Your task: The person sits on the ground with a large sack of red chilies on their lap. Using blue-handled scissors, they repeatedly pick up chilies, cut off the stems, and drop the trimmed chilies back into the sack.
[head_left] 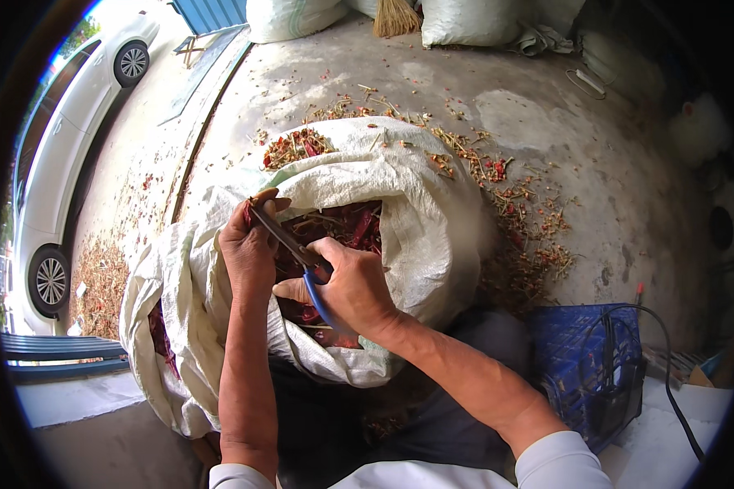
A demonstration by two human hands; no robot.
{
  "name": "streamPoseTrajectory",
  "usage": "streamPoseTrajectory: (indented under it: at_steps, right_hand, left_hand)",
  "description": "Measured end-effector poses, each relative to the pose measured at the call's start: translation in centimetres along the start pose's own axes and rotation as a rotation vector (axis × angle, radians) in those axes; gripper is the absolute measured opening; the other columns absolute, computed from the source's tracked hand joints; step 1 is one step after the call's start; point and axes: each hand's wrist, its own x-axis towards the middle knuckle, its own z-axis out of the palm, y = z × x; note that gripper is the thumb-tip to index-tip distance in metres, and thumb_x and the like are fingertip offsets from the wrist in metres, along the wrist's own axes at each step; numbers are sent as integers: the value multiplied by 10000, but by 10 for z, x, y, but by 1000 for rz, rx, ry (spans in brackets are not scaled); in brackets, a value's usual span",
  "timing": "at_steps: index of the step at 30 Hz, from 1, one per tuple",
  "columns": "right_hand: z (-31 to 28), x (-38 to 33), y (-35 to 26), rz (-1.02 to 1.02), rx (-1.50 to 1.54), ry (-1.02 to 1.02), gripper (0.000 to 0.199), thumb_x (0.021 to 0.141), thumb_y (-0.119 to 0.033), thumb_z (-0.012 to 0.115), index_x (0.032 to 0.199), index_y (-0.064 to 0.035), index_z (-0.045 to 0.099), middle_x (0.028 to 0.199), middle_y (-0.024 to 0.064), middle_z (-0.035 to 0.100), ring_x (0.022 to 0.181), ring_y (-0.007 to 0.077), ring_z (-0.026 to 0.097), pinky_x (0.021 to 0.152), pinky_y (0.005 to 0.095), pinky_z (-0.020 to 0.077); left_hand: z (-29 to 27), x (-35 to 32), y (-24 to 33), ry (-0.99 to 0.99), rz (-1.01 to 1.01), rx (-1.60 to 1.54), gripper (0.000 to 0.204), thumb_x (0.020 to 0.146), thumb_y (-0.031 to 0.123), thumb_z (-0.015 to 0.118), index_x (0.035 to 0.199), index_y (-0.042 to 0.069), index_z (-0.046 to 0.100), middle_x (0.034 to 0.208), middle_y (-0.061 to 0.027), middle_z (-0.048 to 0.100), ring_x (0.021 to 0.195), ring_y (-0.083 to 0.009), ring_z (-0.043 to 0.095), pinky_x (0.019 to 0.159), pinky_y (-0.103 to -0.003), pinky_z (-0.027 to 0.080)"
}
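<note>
My right hand [351, 287] is closed round the blue handles of a pair of scissors [320, 300], whose dark blades point up and left toward my left hand [251, 243]. That hand pinches a small dark red piece, seemingly a dried chili [247, 213], right at the blade tips. Its fingertips look brown, perhaps covered. Both hands are over the mouth of a white woven sack [420, 220] with a rolled-down rim. Dark red dried chilies [357, 226] with pale stems lie inside it, partly hidden by my hands.
A second white sack [189, 273] with dark red contents leans at the left. Clipped stems and red bits [518, 216] litter the concrete floor. A blue plastic crate [575, 334] with a black cable stands right. Full sacks [469, 20], a broom [395, 18] and a white car [81, 122] are farther off.
</note>
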Motion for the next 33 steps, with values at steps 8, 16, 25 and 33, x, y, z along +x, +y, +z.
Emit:
streamPoseTrajectory:
  at_steps: [8, 16, 25, 33]
  right_hand:
    - [-11, 44, 17, 186, 543, 311, 462, 948, -482, 653, 739, -92, 519, 588, -37, 460, 503, 70, 454, 457, 241, 364]
    - [-39, 27, 18, 14, 140, 163, 570, 896, -616, 647, 956, -50, 597, 664, -8, 548, 623, 83, 534, 591, 255, 458]
    - [-64, 31, 39, 514, 1013, 11, 667, 871, -710, 587, 990, -54, 563, 723, 46, 598, 605, 113, 599, 567, 289, 544]
    - [-62, 28, 37, 478, 863, -20, 665, 879, -698, 590, 981, -41, 564, 723, 27, 578, 572, 88, 573, 525, 248, 506]
  left_hand:
    - [1, -19, -17, -121, -12, 172, 203, 977, 26, 588, 1152, 9, 688, 887, -46, 720, 582, 6, 400, 505, -157, 301]
    - [-31, -11, -14, -135, -211, -29, 273, 976, 58, 596, 1248, 34, 609, 977, -71, 682, 590, -33, 427, 505, -181, 344]
    - [-24, -17, -59, -489, -106, 1138, 307, 807, 182, 757, 1059, 26, 681, 825, -168, 700, 792, -303, 683, 724, -400, 526]
    - [-19, -24, -83, -732, -82, 1464, 261, 693, 46, 650, 951, 4, 656, 868, -252, 682, 882, -441, 658, 775, -502, 526]
